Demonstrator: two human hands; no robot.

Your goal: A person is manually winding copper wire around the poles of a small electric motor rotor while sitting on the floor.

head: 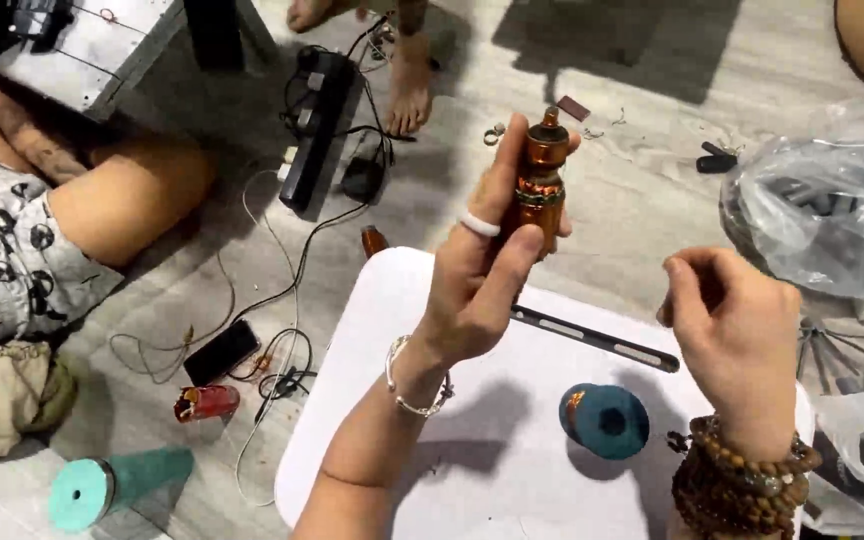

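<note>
Bare forearms, no sleeves. Left hand [477, 265]: white ring [480, 225] on one finger, thin silver bracelet [414, 385] at wrist. Right hand [737, 335]: several stacked strands of brown wooden bead bracelets [742, 480] around wrist.

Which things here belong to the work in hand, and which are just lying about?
In hand:
- copper-coloured cylinder, gripped upright by the left hand
- right hand, closed beside it, contents unseen
- teal spool and dark flat strip on the white tray

Lying about:
- power strip
- phone
- red lighter
- plastic bag
</note>
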